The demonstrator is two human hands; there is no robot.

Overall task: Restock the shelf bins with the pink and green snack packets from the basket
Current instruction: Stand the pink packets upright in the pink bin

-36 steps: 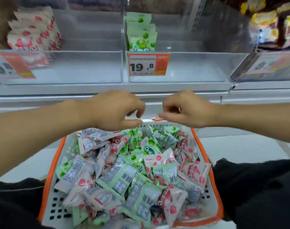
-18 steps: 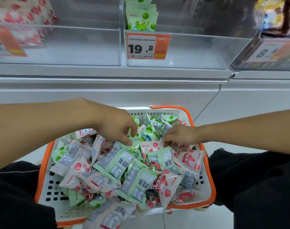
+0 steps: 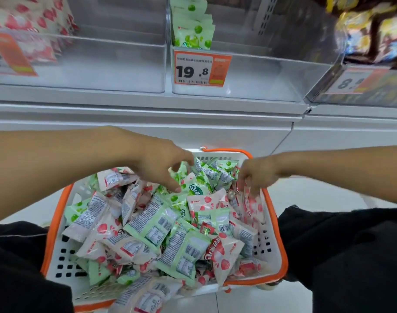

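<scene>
Reaching down into the basket [image 3: 274, 240], I have both hands over its far end, at about twelve o'clock from my body, with the heap of packets spreading back toward six. My left hand [image 3: 161, 168] hovers with fingers loosely curled and spread, the forefinger tip just touching a green packet [image 3: 198, 187] that lies at about four o'clock from it, its long axis running roughly ten to four; I judge that hand the nearer one for a green pick, and it holds nothing yet. My right hand [image 3: 256, 175] sits at the basket's two o'clock corner, fingers curled down onto a pink packet [image 3: 253, 203] standing on edge against the wall; whether it truly pinches it I cannot tell. The bins are up at twelve: the pink bin [image 3: 116, 68] at eleven, the green bin [image 3: 256, 82] at one, each mostly bare. Counting: one basket, two target bins, two hands, three price tags; the packets are dozens and overlap too much for an exact count.
</scene>
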